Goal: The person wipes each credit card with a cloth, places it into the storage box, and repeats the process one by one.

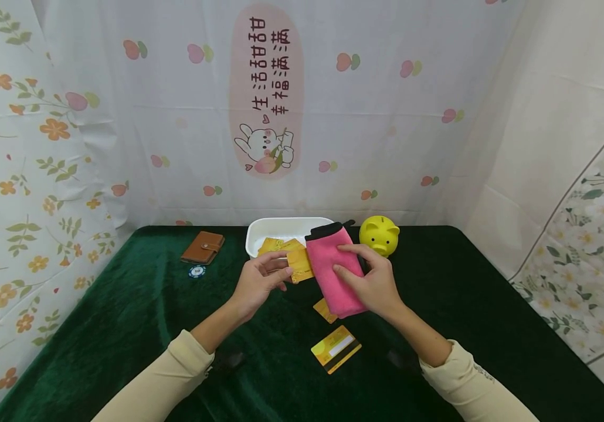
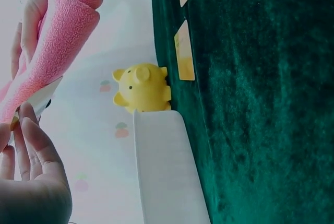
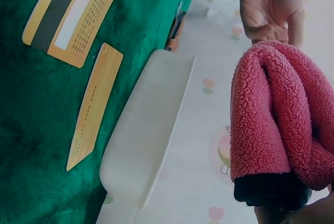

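Note:
My left hand [image 1: 262, 281] pinches a yellow bank card [image 1: 299, 266] between thumb and fingers. My right hand [image 1: 377, 278] grips a folded pink towel [image 1: 333, 272] with black trim, thumb on its near face. The card's right edge meets the towel's left side, both held above the table. In the right wrist view the towel's fluffy folds [image 3: 261, 125] show, with the left hand [image 3: 274, 10] behind them. Below the towel, one gold card [image 1: 326, 310] lies partly covered in the head view. Nearer to me lies another card [image 1: 336, 350], stripe side up.
Behind the hands stands a white tray [image 1: 260, 227] with several gold cards [image 1: 275, 244] in it. A yellow piggy bank [image 1: 379, 236] is to its right. On the left lie a brown wallet [image 1: 203, 248] and a poker chip [image 1: 197, 271]. Dark green cloth [image 1: 122, 328] covers the table.

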`<state>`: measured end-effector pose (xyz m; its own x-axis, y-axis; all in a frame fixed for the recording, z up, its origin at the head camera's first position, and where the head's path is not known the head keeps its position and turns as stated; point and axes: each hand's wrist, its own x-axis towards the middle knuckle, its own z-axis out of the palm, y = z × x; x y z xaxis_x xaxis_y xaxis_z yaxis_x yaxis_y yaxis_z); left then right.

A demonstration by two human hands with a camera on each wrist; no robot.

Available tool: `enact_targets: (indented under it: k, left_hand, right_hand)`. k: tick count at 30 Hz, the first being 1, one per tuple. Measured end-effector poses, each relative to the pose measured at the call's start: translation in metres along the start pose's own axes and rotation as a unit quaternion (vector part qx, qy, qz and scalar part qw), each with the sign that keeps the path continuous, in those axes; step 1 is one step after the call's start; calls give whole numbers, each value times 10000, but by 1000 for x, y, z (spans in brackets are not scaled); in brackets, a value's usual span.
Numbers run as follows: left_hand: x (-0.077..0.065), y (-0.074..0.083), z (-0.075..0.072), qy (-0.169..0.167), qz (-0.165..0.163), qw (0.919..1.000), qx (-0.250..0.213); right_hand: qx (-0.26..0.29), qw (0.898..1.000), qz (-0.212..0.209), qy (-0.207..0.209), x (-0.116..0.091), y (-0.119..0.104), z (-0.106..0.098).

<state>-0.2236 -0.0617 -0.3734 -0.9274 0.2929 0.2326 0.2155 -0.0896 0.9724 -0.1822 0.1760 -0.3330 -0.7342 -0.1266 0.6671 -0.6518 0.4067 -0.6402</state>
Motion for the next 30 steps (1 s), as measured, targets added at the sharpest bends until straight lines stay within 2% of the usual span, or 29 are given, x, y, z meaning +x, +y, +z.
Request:
enact_targets:
  k: [7,14,17,24,30]
  left_hand:
    - [0,-1,-5,45,29,9999,111]
    - [1,-1,-10,138,63,9999,19]
    - [1,-1,-11,195,88,9998,-41]
    - [2,-1,-14,312,132,9993,-177]
    - [4,-4,-17,435,14,9990,-33]
  right_hand:
    - [1,9999,96,56,-2,38,0]
    - [48,9992,397,51,-2,51,-6]
    - [33,9981,605,56,-3,49,-7]
    - [32,9977,679,14,-1,22,-11]
    - [19,9963,863,-40,0,17,-14]
